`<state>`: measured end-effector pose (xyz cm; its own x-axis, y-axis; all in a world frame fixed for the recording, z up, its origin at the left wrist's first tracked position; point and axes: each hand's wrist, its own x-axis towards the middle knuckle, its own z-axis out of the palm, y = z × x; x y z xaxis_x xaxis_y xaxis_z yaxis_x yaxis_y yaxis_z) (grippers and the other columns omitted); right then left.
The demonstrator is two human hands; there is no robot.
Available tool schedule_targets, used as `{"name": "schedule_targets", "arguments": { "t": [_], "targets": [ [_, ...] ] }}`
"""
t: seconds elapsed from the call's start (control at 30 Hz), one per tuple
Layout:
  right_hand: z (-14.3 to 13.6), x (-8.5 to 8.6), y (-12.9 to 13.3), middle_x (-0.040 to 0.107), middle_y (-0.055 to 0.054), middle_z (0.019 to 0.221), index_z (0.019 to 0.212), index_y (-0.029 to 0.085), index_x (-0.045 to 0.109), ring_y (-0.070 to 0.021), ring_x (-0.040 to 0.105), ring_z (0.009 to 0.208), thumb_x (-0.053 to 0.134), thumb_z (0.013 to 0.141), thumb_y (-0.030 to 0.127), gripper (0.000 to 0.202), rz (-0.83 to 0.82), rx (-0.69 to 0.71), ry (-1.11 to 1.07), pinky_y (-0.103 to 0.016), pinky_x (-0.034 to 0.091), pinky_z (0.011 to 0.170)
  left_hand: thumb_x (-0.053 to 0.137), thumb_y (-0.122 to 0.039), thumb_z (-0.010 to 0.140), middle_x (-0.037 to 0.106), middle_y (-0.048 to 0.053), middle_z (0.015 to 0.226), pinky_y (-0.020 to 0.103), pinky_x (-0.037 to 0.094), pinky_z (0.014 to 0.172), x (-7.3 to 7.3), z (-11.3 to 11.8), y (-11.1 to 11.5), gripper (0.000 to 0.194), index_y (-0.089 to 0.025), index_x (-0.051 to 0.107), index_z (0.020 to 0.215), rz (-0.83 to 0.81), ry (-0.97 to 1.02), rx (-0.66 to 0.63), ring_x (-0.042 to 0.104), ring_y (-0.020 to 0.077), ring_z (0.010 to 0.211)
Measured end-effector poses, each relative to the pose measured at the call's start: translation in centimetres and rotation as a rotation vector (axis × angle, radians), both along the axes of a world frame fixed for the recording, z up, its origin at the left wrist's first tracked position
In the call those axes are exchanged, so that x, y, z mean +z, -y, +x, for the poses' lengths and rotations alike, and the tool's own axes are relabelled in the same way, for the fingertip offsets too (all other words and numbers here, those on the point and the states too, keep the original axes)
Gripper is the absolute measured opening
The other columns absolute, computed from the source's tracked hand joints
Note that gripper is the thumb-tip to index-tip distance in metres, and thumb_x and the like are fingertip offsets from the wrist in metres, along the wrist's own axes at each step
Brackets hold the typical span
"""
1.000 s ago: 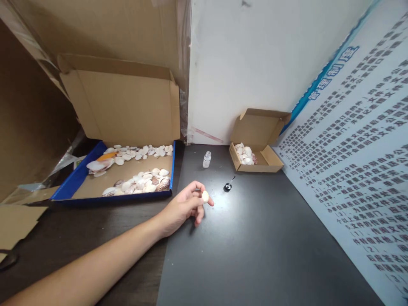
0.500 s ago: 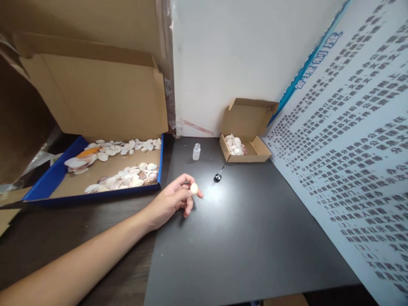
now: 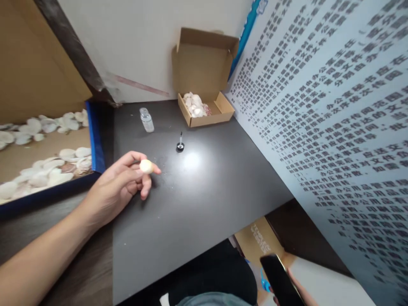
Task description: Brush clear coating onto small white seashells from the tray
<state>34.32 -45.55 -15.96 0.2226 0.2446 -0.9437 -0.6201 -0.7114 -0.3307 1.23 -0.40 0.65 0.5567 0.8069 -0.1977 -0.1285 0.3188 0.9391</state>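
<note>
My left hand (image 3: 119, 185) is above the dark table, pinching a small cream-coloured seashell (image 3: 146, 166) between thumb and fingers. Beyond it a clear glass bottle with a white label (image 3: 147, 120) stands uncapped. A black brush cap (image 3: 180, 147) rests on the table to the right of the bottle, its brush pointing up. Low on the right, past the table's front edge, my right hand (image 3: 299, 289) grips a smartphone (image 3: 280, 279) with a dark screen. Most of that hand is cut off or hidden behind the phone.
Left stands a blue-edged cardboard box (image 3: 94, 138) with rows of shells (image 3: 41, 174). A small open cardboard box (image 3: 212, 121) holding white shells (image 3: 195, 105) is at the back. A printed panel (image 3: 318, 106) borders the right side. Another cardboard box (image 3: 258, 240) lies below the table.
The view has swung right and down, so things on the table appear further left. My right hand with the smartphone has come into view. My left hand still holds the seashell.
</note>
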Motion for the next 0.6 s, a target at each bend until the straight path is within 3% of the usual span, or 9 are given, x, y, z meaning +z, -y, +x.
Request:
{"name": "schedule_targets", "arguments": {
  "t": [0.03, 0.1, 0.23, 0.37, 0.47, 0.6],
  "targets": [
    [0.4, -0.2, 0.3, 0.074, -0.014, 0.100, 0.102, 0.031, 0.073, -0.0324, 0.076, 0.084, 0.059, 0.078, 0.077, 0.053, -0.006, -0.033, 0.001, -0.041, 0.063, 0.056, 0.065, -0.021, 0.078, 0.074, 0.003, 0.088, 0.023, 0.043, 0.046, 0.1, 0.0, 0.0, 0.018, -0.022, 0.054, 0.092, -0.009, -0.005, 0.001, 0.056, 0.0114, 0.049],
    [1.4, -0.6, 0.6, 0.076, -0.013, 0.081, 0.080, 0.020, 0.075, -0.0240, 0.075, 0.068, 0.066, 0.080, 0.067, 0.048, 0.028, -0.168, -0.040, -0.033, 0.063, 0.062, 0.064, -0.019, 0.077, 0.074, 0.002, 0.086, 0.023, 0.044, 0.046, 0.2, 0.1, 0.0, 0.019, -0.022, 0.054, 0.093, -0.010, -0.024, 0.016, 0.056, 0.0115, 0.049],
    [3.4, -0.7, 0.0, 0.078, -0.015, 0.081, 0.081, 0.012, 0.078, -0.0234, 0.075, 0.067, 0.066, 0.084, 0.058, 0.047, 0.073, -0.339, -0.185, -0.031, 0.063, 0.069, 0.064, -0.021, 0.080, 0.073, 0.002, 0.086, 0.024, 0.045, 0.046, 0.1, 0.3, 0.2, 0.015, -0.021, 0.054, 0.091, 0.001, -0.024, 0.012, 0.056, 0.0107, 0.049],
    [5.3, -0.3, -1.7, 0.079, -0.019, 0.091, 0.087, 0.009, 0.080, -0.0263, 0.076, 0.074, 0.062, 0.088, 0.058, 0.052, 0.054, -0.320, -0.244, -0.035, 0.062, 0.077, 0.065, -0.022, 0.081, 0.071, 0.002, 0.086, 0.024, 0.046, 0.046, -0.2, 0.3, 0.1, 0.015, -0.021, 0.053, 0.090, 0.022, 0.004, -0.027, 0.056, 0.0097, 0.048],
    [6.3, 0.1, -3.0, 0.080, -0.017, 0.089, 0.093, 0.009, 0.080, -0.0246, 0.077, 0.073, 0.063, 0.092, 0.049, 0.043, 0.085, -0.217, -0.193, -0.034, 0.062, 0.075, 0.064, -0.022, 0.084, 0.071, 0.002, 0.089, 0.023, 0.047, 0.046, -0.5, 0.2, 0.1, 0.014, -0.020, 0.053, 0.092, 0.055, 0.007, -0.053, 0.058, 0.0095, 0.050],
    [7.2, 0.7, -4.7, 0.080, -0.018, 0.087, 0.097, 0.006, 0.078, -0.0236, 0.077, 0.069, 0.061, 0.095, 0.044, 0.042, 0.060, -0.183, -0.146, -0.033, 0.062, 0.070, 0.062, -0.017, 0.082, 0.071, 0.002, 0.087, 0.021, 0.047, 0.048, -0.7, 0.2, 0.2, 0.012, -0.019, 0.052, 0.088, 0.107, 0.006, -0.057, 0.058, 0.0079, 0.048]
  ]
}}
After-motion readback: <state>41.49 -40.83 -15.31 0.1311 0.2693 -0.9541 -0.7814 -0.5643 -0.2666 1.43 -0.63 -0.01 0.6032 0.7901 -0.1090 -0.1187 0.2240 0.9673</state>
